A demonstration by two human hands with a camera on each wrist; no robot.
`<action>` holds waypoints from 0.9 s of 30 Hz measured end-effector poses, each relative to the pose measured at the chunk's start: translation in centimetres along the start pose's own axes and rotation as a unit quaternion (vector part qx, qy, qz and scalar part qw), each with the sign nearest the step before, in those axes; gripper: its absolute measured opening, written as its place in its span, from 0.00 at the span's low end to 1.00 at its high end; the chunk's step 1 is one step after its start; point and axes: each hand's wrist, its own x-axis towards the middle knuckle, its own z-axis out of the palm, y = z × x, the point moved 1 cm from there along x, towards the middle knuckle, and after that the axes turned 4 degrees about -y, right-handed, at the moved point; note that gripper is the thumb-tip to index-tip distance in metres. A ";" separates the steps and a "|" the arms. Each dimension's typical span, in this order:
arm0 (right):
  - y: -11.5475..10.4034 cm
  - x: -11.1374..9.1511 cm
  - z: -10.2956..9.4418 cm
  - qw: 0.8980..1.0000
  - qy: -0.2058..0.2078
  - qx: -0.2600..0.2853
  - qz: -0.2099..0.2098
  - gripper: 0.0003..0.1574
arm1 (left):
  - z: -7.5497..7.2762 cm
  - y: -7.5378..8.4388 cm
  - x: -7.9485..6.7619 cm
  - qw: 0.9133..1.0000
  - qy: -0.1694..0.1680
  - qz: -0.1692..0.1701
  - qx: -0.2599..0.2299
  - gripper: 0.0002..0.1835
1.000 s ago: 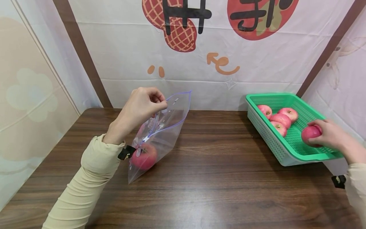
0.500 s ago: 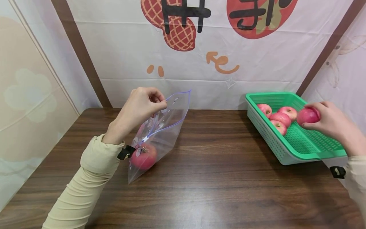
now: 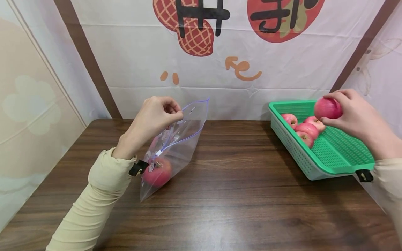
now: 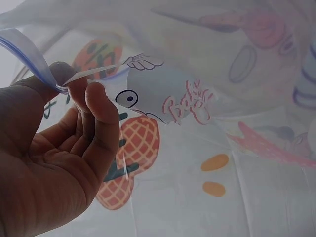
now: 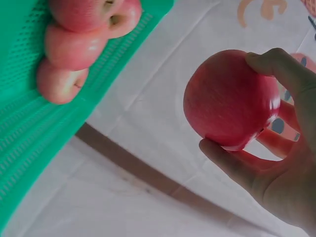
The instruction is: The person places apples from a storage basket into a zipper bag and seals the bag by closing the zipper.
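My left hand (image 3: 158,113) pinches the rim of a clear zip bag (image 3: 185,148) with a purple-blue seal. The bag's mouth gapes toward the right, and a white slider sits on the seal. Inside, a red apple (image 3: 158,171) rests at the bottom; more red shows behind the wrist, partly hidden. In the left wrist view, thumb and forefinger hold the bag's edge (image 4: 34,57). My right hand (image 3: 355,116) grips another red apple (image 3: 328,108) above the green basket (image 3: 339,170). The right wrist view shows its fingers and thumb round that apple (image 5: 229,101).
Several apples (image 3: 307,130) lie grouped at the left side of the basket, which stands at the right rear of the brown wooden table (image 3: 238,195). A printed cloth (image 3: 138,52) hangs behind the table.
My right hand has lifted the apple from the basket's floor, up and to the left, above the rim. The left hand and the bag stay nearly still.
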 end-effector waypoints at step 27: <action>-12.7 5.0 -0.4 0.989 0.032 0.026 -0.143 0.41 | 0.1 -0.2 -0.2 1.000 0.011 0.010 0.006 0.03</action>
